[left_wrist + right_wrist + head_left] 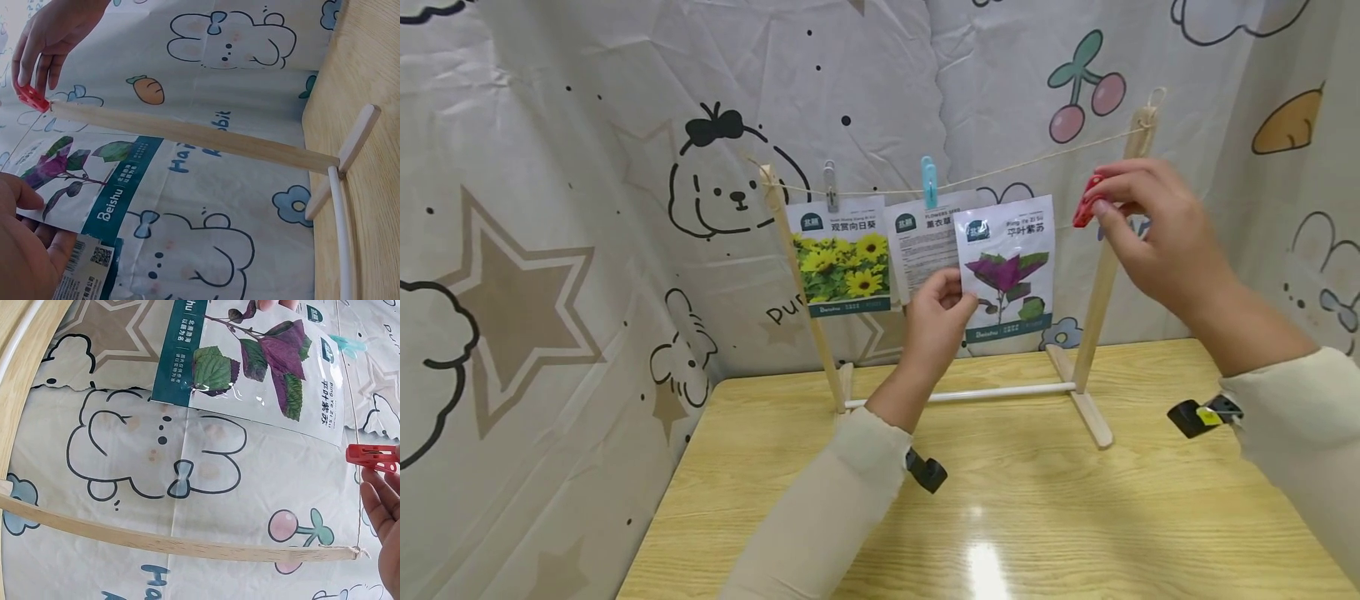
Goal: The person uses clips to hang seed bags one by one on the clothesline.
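Note:
My left hand (936, 321) pinches the left edge of a seed packet (1006, 271) with a purple-leaved plant on it, holding it upright just below the string (1037, 160). In my right hand (1165, 221) a red clothespin (1086, 202) is pinched between thumb and fingers, to the right of that packet. A sunflower seed packet (842, 258) hangs at the left from a grey clothespin (831, 185). Beside it a second packet (917, 242), text side forward, hangs from a blue clothespin (929, 182), partly hidden by my left hand and the purple-leaved packet.
The string runs between two wooden posts, the left post (801, 283) and the right post (1105, 283). A white rod (1000, 392) joins them low down. The frame stands on a wood-grain table (1000, 492) before a printed curtain (610, 208).

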### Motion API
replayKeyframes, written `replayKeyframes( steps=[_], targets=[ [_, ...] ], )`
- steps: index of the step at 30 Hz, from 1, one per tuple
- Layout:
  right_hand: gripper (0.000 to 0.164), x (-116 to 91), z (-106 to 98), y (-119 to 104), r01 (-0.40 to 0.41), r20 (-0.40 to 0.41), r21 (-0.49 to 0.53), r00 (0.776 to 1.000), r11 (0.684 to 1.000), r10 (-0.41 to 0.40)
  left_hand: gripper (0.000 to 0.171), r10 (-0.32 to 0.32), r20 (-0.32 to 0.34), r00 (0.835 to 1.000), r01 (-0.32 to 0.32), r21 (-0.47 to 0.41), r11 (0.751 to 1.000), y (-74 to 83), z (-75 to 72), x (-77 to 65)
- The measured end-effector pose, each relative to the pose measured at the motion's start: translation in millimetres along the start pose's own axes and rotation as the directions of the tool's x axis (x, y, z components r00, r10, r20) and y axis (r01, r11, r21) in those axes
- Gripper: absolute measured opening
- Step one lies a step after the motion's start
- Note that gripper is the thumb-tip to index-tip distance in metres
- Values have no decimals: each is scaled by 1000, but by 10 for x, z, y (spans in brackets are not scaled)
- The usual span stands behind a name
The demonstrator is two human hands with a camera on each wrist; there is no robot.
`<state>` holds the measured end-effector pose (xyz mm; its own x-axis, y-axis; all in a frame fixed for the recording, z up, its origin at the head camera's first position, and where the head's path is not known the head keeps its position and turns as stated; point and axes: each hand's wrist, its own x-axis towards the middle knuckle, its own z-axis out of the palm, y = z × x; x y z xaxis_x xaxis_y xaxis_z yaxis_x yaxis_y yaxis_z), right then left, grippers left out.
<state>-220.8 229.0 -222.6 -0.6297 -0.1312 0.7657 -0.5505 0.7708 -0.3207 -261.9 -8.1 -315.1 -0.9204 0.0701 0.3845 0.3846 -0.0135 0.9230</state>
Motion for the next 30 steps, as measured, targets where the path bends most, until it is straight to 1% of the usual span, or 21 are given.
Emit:
replayKeyframes(
  steps=[8,13,18,24,30],
  targets=[
    [29,81,-28,3,-14,-8,-10,1000,1000,14,19,23,15,1000,-24,12,1000,32,25,24],
    [30,123,1,-18,-22,-1,-22,1000,1000,22,19,36,6,999,-36,31,999,54,38,39],
    [29,195,25,-44,13,-31,-12,999,1000,-13,20,39,7,999,-39,66,997,88,53,53],
    [29,275,27,-85,54,-54,-4,997,999,-54,20,39,20,999,-40,75,996,101,70,72],
    [31,362,41,-100,51,-60,-8,997,999,-52,22,25,29,999,-28,89,996,125,103,96]
  ],
)
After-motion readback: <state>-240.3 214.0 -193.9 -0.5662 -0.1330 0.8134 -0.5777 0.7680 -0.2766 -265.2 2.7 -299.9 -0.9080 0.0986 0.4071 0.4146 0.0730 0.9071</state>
